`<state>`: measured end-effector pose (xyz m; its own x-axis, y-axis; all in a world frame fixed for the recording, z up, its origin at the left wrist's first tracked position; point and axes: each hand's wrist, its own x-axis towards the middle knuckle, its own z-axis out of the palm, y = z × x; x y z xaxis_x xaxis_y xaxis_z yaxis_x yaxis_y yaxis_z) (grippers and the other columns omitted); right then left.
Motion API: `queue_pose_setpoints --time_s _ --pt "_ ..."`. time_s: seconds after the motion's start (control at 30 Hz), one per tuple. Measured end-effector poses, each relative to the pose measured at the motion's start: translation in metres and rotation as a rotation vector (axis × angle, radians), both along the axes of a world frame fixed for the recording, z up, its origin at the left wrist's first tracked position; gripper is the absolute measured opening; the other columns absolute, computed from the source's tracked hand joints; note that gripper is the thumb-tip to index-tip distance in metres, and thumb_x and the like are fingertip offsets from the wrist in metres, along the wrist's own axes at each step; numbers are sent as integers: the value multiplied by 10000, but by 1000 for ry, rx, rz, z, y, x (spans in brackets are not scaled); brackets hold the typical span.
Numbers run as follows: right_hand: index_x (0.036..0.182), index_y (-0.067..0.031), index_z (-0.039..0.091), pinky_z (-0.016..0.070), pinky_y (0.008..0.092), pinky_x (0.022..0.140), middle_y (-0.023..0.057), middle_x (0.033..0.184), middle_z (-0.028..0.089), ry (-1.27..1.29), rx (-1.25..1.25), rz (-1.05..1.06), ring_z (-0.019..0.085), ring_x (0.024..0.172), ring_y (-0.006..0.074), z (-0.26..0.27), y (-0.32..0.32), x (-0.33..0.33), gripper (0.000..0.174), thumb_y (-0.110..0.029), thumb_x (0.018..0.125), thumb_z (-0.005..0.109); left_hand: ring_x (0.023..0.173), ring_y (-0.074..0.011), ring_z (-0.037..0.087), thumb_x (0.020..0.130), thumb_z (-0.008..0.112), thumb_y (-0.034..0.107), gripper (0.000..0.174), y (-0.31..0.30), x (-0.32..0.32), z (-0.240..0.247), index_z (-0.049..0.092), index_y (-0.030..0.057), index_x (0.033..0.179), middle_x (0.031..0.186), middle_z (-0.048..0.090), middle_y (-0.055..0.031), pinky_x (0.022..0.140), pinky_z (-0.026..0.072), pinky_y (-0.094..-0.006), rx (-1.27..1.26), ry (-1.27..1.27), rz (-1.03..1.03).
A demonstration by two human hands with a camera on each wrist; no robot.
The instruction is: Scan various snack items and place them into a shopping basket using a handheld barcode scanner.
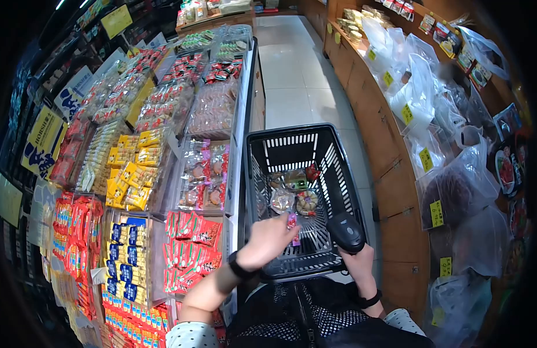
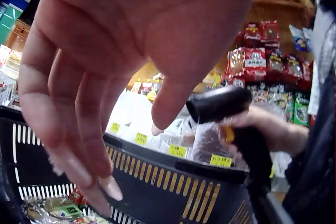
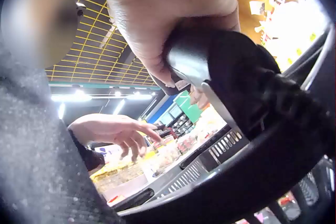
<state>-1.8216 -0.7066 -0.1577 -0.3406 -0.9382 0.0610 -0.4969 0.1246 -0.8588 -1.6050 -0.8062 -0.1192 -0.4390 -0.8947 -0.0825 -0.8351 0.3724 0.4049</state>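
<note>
Head view downward, wrist views close (basket (image 1: 297, 265) shared)

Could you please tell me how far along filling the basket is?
Several packets already lie in the basket. The right hand grips a black handle; the open left hand reaches in beside a purple packet, seemingly holding nothing. How much is left cannot be told, though red packets fill the display alongside.

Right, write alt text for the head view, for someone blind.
A person's left hand hangs over a black slotted plastic basket holding clear-wrapped packets, while their right hand grips a rounded black handle. Colourful packaged goods fill bins on the left; translucent plastic bags line the right.
</note>
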Motion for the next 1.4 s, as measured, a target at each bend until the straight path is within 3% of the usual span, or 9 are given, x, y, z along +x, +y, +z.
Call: queue_pose_setpoints --time_s 0.13,0.3,0.47,0.83,0.9,0.93,1.23,1.37,1.4 --pt "828 -32 650 474 304 606 127 715 641 -46 -21 33 644 680 241 -9 5 -17 204 -137 665 712 633 -319 624 800 560 428 462 -13 -49 -77 560 -17 925 684 621 -173 545 483 -405 -71 -123 -30" --pt "855 -15 648 478 291 627 128 752 656 -184 34 4 652 707 207 -12 2 -38 207 -124 688 701 693 -264 641 717 603 557 827 -35 -76 -207 409 -89 1195 782 642 -137 573 500 -376 148 -386 312" --pt "918 -7 645 482 277 667 118 792 670 -229 121 32 652 746 164 -20 -1 -48 242 -116 708 695 988 -429 540 670 620 597 1051 -25 -60 -284 44 121 1408 1337 264 -302 717 481 -465 539 -391 446" --pt "873 34 638 468 255 593 71 715 643 -550 180 8 598 636 116 -28 -33 -54 143 -70 776 629 990 -378 564 642 671 325 1066 -41 -57 -269 -32 11 1379 1246 390 -316 786 476 -425 543 -204 702" --pt "853 41 634 462 253 564 64 681 627 -654 223 -22 585 606 108 -30 -37 -56 128 -67 786 618 861 -284 633 668 642 251 969 -52 -42 -246 31 -3 1376 1053 570 -247 710 508 -350 950 242 791" --pt "851 45 625 459 253 547 65 668 617 -659 205 -2 579 591 107 -32 -38 -58 123 -65 797 604 632 -179 638 711 558 113 696 -52 -27 -334 253 -33 1320 799 636 -140 543 501 -296 708 248 841" --pt "929 48 570 482 263 566 82 750 618 -908 94 308 594 616 133 -9 -40 -55 160 9 779 609 550 -142 564 624 423 -101 499 -31 -60 -85 480 -58 1117 816 615 -110 433 430 -228 1024 1360 385" --pt "914 46 587 491 263 605 64 749 635 -689 -54 423 606 643 124 3 -36 -52 179 -32 763 645 913 -237 582 668 423 -131 596 6 -81 -58 347 -30 1251 1083 540 -145 775 488 -334 820 1886 550" --pt "912 40 595 488 257 615 56 741 637 -685 -19 443 606 653 116 6 -35 -52 185 -41 757 653 1161 -293 442 689 427 -134 610 11 -80 -64 309 -20 1277 1239 444 -173 992 346 -408 831 1924 491"
